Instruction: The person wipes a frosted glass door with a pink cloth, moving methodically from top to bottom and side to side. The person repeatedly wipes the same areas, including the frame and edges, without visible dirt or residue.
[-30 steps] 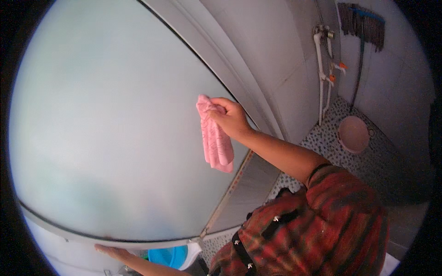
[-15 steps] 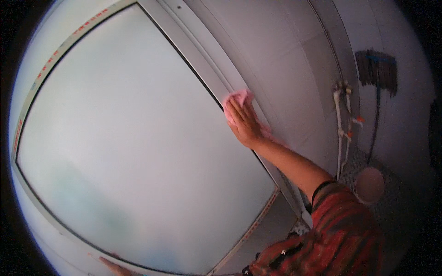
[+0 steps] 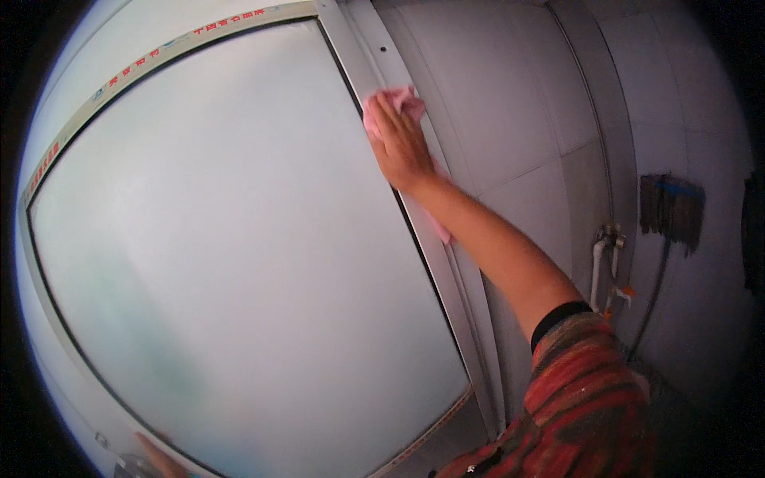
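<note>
My right hand point(image 3: 400, 151) presses a pink cloth point(image 3: 409, 103) against the pale metal side frame of a frosted glass door point(image 3: 247, 223). Its fingers lie over the cloth, pointing up, and a loose pink end hangs below the wrist along the frame. The bare right forearm reaches up from a red and dark patterned sleeve. At the lower left, part of my left hand point(image 3: 162, 458) shows by the door's other edge, one finger stretched along the frame near a metal handle point(image 3: 131, 464). The picture's edge cuts off the rest of it.
Grey tiled wall point(image 3: 510, 103) runs along the right of the door frame. Farther right are white pipes point(image 3: 598, 267) with orange-handled taps, and a dark broom point(image 3: 673, 211) propped bristles up. Red lettering marks the door's top rail point(image 3: 171, 48).
My right hand and the cloth have slid up along the frame. The view has shifted too, showing more of the door's top, and the pinkish bucket by the broom is now mostly hidden.
</note>
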{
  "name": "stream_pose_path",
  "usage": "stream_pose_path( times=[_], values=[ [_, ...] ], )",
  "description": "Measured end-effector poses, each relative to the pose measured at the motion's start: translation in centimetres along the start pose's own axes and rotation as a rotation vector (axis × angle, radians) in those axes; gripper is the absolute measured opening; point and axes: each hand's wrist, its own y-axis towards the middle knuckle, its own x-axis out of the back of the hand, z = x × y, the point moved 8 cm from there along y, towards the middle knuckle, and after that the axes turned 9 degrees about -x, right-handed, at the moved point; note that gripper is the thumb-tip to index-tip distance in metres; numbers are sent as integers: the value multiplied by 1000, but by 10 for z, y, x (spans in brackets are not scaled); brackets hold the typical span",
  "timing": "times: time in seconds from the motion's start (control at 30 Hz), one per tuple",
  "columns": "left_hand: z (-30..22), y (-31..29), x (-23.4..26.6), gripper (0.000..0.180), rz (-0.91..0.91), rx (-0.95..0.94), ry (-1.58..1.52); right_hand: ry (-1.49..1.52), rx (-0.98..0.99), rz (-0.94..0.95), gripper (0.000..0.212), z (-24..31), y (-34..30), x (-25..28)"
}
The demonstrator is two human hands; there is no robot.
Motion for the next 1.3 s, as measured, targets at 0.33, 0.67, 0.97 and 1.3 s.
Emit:
stream_pose_path(
  times=[0.33, 0.67, 0.97, 1.3],
  values=[
    [-3, -15, 5, 80, -114, -69, -141, -240, 73, -79, 43, -26, 150, -36],
    [-46, -31, -22, 79, -353, 107, -102, 18, 14, -43, 42, -45, 167, -12],
    [-110, -86, -87, 77, -235, -102, 168, -45, 15, -64, 45, -61, 77, 10],
    [-61, -42, -37, 72, -201, -177, 224, 141, 31, -5, 45, -36, -103, 59]
  ],
)
